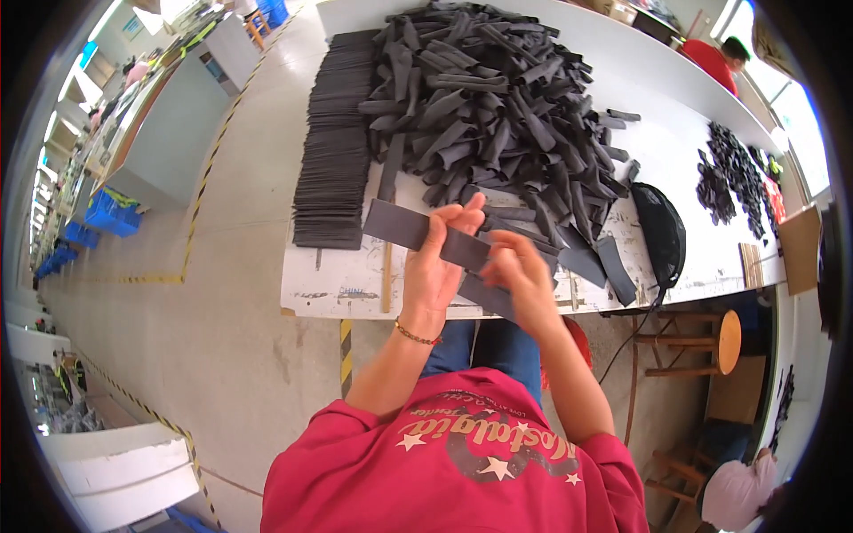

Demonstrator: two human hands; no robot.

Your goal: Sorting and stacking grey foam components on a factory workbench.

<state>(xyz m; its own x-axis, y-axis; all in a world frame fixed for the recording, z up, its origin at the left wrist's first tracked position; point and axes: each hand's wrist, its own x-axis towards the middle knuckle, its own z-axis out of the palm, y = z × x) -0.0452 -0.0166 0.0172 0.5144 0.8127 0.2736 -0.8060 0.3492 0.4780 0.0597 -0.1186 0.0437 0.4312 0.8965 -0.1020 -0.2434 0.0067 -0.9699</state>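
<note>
A flat dark grey strip lies slantwise across my left hand, held between the thumb and the fingers above the table's front edge. My right hand is at the strip's right end with curled fingers, slightly blurred, and appears to pinch it there. More flat dark pieces lie under and beside my hands, partly hidden by them. Beyond my hands rises a big heap of curled dark grey pieces. Left of the heap, a long neat stack of flat dark strips runs along the table's left edge.
The white table has a raised board along its far side. A black mesh-like bag rests at its right. Further right are smaller dark piles and a cardboard piece. A wooden stool stands below. Other people are at the right.
</note>
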